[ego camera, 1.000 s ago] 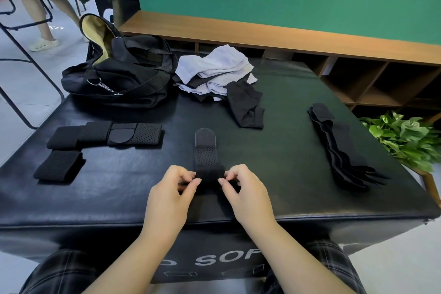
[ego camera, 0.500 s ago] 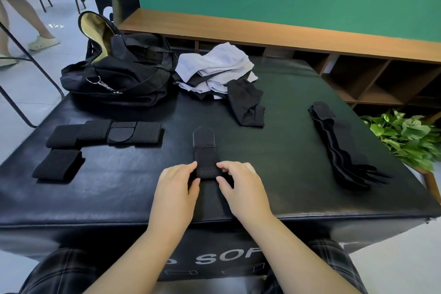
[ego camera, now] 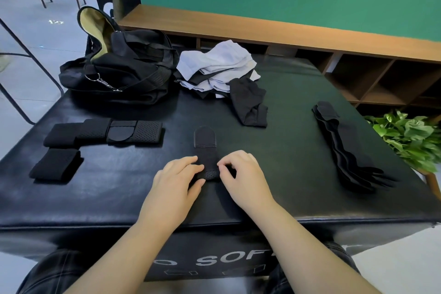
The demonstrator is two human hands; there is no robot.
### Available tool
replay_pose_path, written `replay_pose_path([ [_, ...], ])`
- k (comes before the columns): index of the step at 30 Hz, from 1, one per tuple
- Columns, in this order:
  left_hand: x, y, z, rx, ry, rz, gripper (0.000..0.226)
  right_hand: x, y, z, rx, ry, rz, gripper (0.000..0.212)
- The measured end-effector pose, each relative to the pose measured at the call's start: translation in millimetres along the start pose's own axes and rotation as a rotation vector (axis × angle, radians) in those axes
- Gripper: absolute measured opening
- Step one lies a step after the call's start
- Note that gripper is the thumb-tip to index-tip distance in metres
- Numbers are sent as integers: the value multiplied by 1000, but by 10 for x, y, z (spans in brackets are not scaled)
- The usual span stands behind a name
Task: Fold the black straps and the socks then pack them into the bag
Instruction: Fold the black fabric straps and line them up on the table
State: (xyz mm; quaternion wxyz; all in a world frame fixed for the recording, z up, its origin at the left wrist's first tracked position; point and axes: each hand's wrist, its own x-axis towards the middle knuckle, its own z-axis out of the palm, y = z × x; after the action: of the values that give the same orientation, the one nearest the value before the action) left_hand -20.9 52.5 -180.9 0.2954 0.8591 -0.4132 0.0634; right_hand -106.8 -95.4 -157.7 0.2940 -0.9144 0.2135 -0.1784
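Pinching the near end of the black strap (ego camera: 205, 148) — left hand (ego camera: 177, 180) and right hand (ego camera: 241, 174), fingers curled on the fold; strap lies mid-table (ego camera: 286, 150), rounded tab pointing away; bag (ego camera: 119, 74) open far left; socks (ego camera: 219, 67) piled beside it; folded straps (ego camera: 105, 132) lie left.

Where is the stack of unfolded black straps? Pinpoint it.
In the head view, the stack of unfolded black straps lies on the right side of the black padded table, right of both hands and beside the green potted plant.
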Motion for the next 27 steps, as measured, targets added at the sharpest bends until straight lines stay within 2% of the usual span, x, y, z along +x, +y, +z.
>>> replay_pose_path([
  [2, -6, -21, 25, -14, 24, 16, 28, 121, -33, -7, 19, -15, 39, 14],
  [7, -2, -41, 38, -23, 38, 24, 24, 431, -114, 29, 158, -154, 142, 65],
  [10, -6, -42, 49, -32, 49, 17, 23, 524, -140, 21, 240, -223, 148, 76],
  [13, -8, -33, 46, -27, 54, 22, 27, 529, -137, 0, 203, -194, 120, 67],
  [16, -18, -40, 55, -25, 58, 22, 20, 477, -111, 7, 114, -123, 13, 42],
  [19, -25, -46, 57, -19, 54, 8, 23, 416, -94, 11, 32, -81, -100, 20],
  [21, -32, -43, 49, -24, 52, -3, 23, 378, -78, 10, -2, -84, -127, 16],
  [27, -48, 2, 15, -92, 54, -106, 23, 241, 18, -16, -20, -92, -167, 27],
])
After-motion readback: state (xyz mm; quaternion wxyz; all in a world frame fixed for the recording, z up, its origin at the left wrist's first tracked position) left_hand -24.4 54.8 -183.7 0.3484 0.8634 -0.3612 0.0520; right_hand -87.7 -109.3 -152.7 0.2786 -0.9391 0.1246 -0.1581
